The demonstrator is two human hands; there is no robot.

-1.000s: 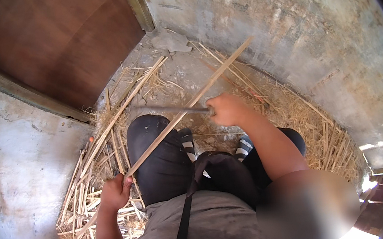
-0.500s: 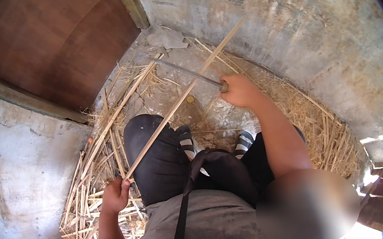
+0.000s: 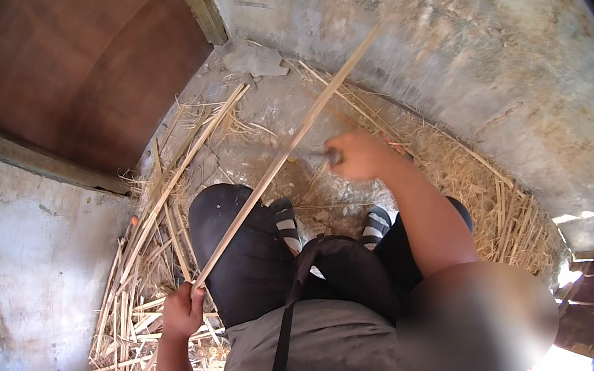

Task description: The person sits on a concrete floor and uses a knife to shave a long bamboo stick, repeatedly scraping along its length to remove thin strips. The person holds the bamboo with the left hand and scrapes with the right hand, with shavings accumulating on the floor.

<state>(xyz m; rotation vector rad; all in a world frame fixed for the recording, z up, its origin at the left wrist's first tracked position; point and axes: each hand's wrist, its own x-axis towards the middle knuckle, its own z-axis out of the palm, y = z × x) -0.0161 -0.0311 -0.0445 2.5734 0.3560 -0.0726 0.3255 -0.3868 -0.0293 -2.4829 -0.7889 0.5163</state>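
Observation:
My left hand (image 3: 181, 312) is closed round the lower end of a long split bamboo strip (image 3: 271, 170). The strip slants up and to the right across my left knee, its far end near the back wall. In my right hand (image 3: 362, 157) is the handle of a long, thin-bladed knife (image 3: 334, 156). Its blade is smeared by motion and points left, close to the middle of the strip. Whether the blade touches the strip cannot be made out.
Split bamboo strips (image 3: 138, 279) lie heaped at my left. Straw-like shavings (image 3: 491, 199) pile along the right wall (image 3: 489, 58). A brown door panel (image 3: 76, 79) stands at the far left. Between my sandalled feet (image 3: 285, 225) and the corner lies a flat grey slab (image 3: 255, 59).
My right hand has moved down and a little left with the knife, and the blade is now blurred. The left hand and the bamboo strip are nearly where they were.

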